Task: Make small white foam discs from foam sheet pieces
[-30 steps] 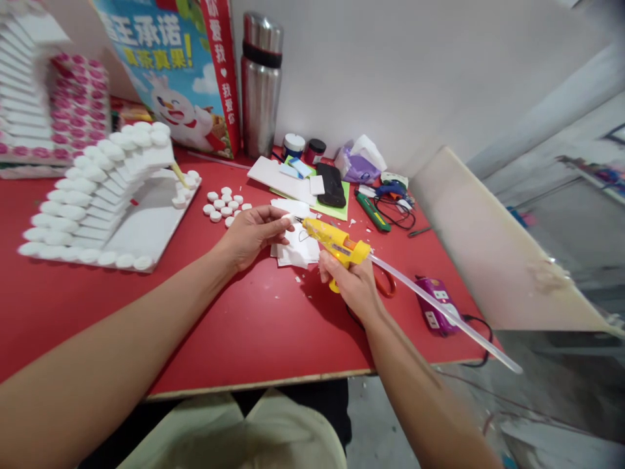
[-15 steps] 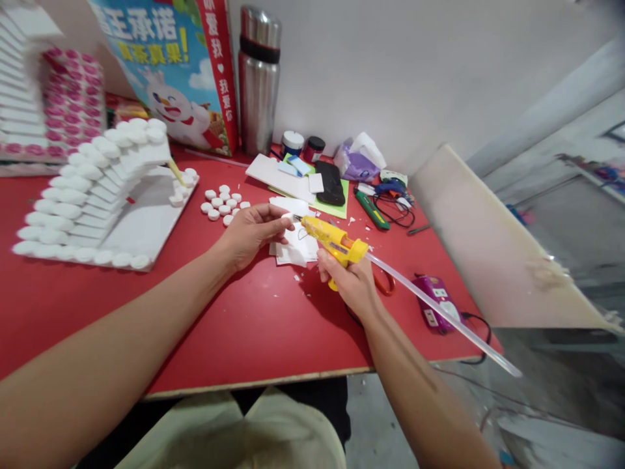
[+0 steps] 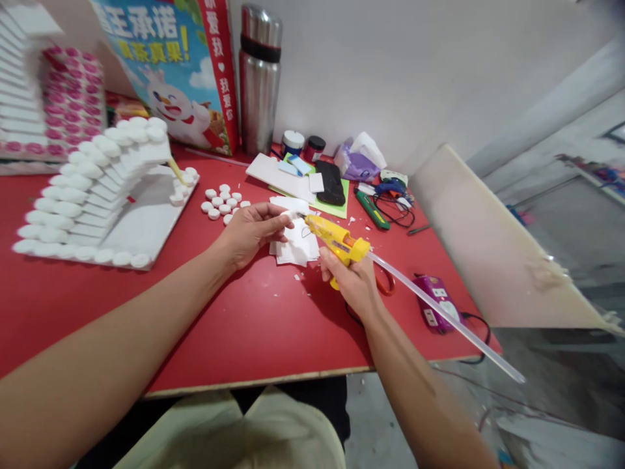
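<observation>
My right hand (image 3: 352, 281) is wrapped round the handle of a yellow hot glue gun (image 3: 328, 233), its nozzle pointing left. A long clear glue stick (image 3: 439, 309) juts from the gun's back end. Between thumb and fingers, my left hand (image 3: 256, 233) pinches a small white round piece (image 3: 291, 216), partly hidden, close to the nozzle. White paper sheets (image 3: 297, 246) lie beneath the two hands. Several white round pieces (image 3: 218, 202) are grouped just beyond my left wrist. To the left stands a white stair model (image 3: 97, 202) edged with similar rounds.
A steel flask (image 3: 260, 85) and a printed bag (image 3: 170, 71) stand at the back. Green-handled tool (image 3: 372, 210), black pouch (image 3: 330, 183) and tissue pack (image 3: 360, 159) lie to the back right. A purple box (image 3: 437, 303) with a cable sits near the red table's (image 3: 254, 332) right edge.
The glue gun in my right hand has shifted slightly right, its nozzle drawing back a little from the white round piece. My left hand stays nearly where it was.
</observation>
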